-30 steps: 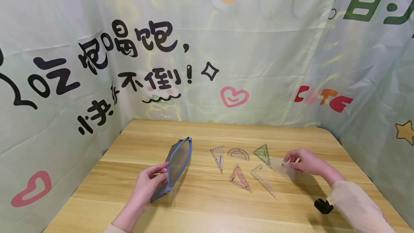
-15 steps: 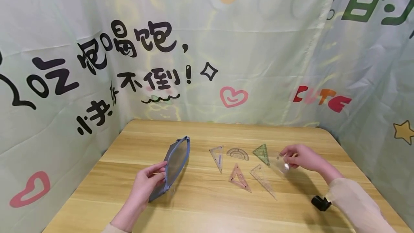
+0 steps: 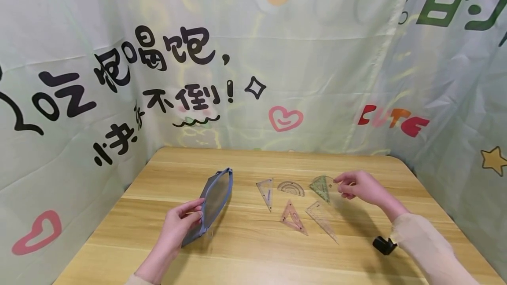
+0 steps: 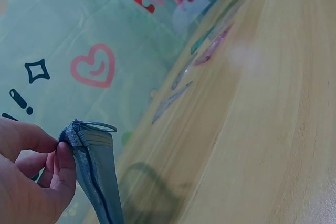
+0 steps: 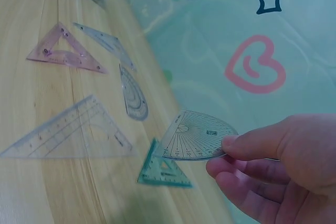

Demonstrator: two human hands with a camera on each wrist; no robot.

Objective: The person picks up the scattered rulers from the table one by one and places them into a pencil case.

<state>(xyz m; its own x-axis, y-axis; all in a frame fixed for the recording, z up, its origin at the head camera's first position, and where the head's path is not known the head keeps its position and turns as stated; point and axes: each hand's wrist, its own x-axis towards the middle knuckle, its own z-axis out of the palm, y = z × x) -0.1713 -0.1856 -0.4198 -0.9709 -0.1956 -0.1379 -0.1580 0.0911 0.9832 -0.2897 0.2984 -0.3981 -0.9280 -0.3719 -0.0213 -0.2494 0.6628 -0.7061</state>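
One pouch (image 3: 217, 201): pinched by left hand (image 3: 183, 220)
Clear protractor (image 5: 197, 137): just lifted off surface (image 3: 253, 258), pinched by right hand (image 3: 358, 186)
Five pieces (image 5: 65, 60): still flat

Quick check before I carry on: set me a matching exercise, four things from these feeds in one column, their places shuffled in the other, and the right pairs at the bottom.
Things
1. blue pouch
2. large protractor
3. small protractor
4. green triangle

Places
A. flat on the table, left of the triangle in the head view
B. held by the left hand
C. flat on the table, partly behind the held protractor in the right wrist view
D. pinched in the right hand

Pairs: 1-B, 2-D, 3-A, 4-C
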